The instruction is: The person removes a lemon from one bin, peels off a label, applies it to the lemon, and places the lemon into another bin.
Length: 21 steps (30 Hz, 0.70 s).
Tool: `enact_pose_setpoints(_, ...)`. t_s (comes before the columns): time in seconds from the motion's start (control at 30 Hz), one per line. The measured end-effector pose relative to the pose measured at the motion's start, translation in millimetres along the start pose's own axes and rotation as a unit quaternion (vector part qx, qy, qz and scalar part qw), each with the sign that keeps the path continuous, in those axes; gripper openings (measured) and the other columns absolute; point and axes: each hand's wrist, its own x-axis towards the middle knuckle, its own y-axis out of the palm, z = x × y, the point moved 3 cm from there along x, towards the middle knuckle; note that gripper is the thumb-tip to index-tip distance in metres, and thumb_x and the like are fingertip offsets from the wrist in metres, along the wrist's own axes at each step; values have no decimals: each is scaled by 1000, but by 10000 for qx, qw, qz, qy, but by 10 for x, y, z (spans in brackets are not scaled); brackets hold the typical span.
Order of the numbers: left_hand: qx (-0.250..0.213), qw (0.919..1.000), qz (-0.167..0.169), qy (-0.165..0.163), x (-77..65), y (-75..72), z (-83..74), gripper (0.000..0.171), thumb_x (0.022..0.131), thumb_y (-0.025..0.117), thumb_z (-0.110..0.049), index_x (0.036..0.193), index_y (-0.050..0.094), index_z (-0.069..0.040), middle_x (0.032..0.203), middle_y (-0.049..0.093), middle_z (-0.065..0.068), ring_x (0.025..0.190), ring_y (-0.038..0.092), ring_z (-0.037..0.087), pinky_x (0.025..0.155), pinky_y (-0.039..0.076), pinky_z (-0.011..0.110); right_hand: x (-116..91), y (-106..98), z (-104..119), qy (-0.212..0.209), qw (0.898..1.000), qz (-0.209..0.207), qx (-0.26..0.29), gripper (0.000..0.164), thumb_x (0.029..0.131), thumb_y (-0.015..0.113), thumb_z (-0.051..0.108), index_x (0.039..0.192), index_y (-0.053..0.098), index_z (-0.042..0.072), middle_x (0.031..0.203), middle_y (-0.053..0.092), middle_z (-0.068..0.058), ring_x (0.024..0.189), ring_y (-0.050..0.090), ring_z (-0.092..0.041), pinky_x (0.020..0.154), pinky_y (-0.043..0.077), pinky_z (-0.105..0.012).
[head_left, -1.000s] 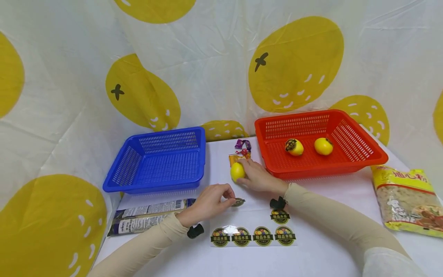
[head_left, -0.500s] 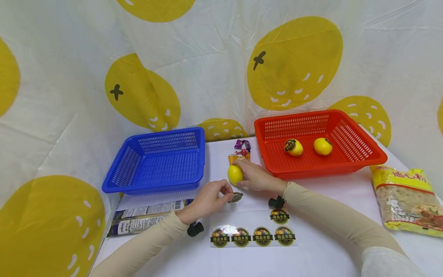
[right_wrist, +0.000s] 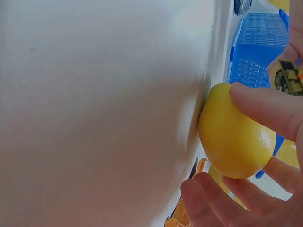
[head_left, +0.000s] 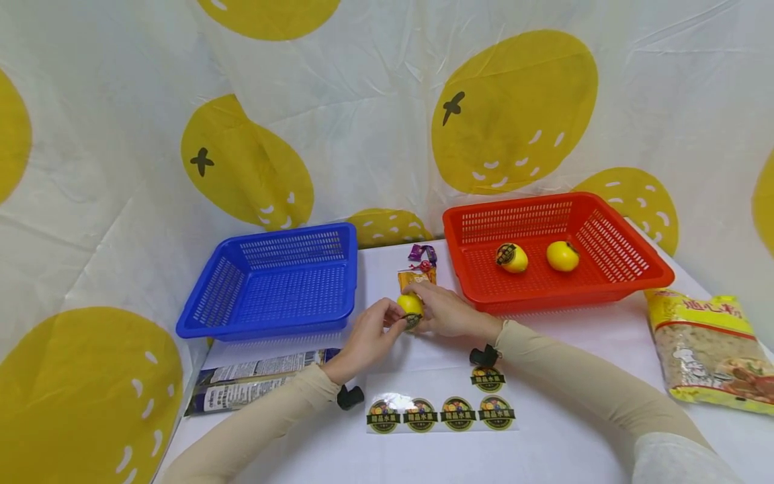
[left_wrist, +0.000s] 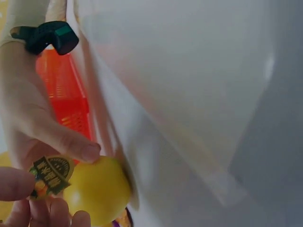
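My right hand (head_left: 450,312) holds a smooth yellow fruit (right_wrist: 236,135) between thumb and fingers, low over the table. My left hand (head_left: 369,339) pinches a round black-and-gold fruit sticker (left_wrist: 51,176) by its edge. In the head view the sticker overlaps the lower front of the fruit; the left wrist view shows it right beside the fruit and the right thumb. Toward me on the table lies a clear sticker sheet (head_left: 423,386) with a row of similar round stickers along its near edge and one above at the right.
A red basket (head_left: 556,296) at the back right holds two yellow fruits, one with a sticker. At the back left stands a blue basket (head_left: 266,329). Small wrapped sweets (head_left: 417,274) lie behind the hands, long packets (head_left: 260,380) at left, a pasta bag (head_left: 713,349) at right.
My left hand has moved up and right with the sticker, bringing it to the fruit. My right hand keeps its hold, having shifted the fruit slightly left and turned it.
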Motion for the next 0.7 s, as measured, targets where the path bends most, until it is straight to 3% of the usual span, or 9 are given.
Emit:
enact_pose_setpoints(0.17,-167,9998,-123,41,94,48,49,11,98,66,-7,108,62,-6,102,68,8,93,64,16,85,59,26,3,10,-3,17,10000,-11,-61,71,78,90,21,139,53,14,114,60,-5,83,54,-17,76,48,-33)
enact_pose_setpoints(0.47,-11,9987,-487,139,228,115,120,11,97,67,-8,107,63,-6,102,68,9,92,65,17,80,58,23,-8,11,4,-183,9997,-144,-114,71,77,91,20,136,54,15,123,63,-8,87,55,-17,81,50,-35)
enact_pose_setpoints(0.7,82,9974,-715,65,276,154,133,11,96,69,-8,106,65,-8,100,69,7,90,65,16,77,56,22,-13,16,-12,-227,9995,-161,-164,72,78,91,22,138,53,14,117,62,-6,81,53,-15,77,49,-31)
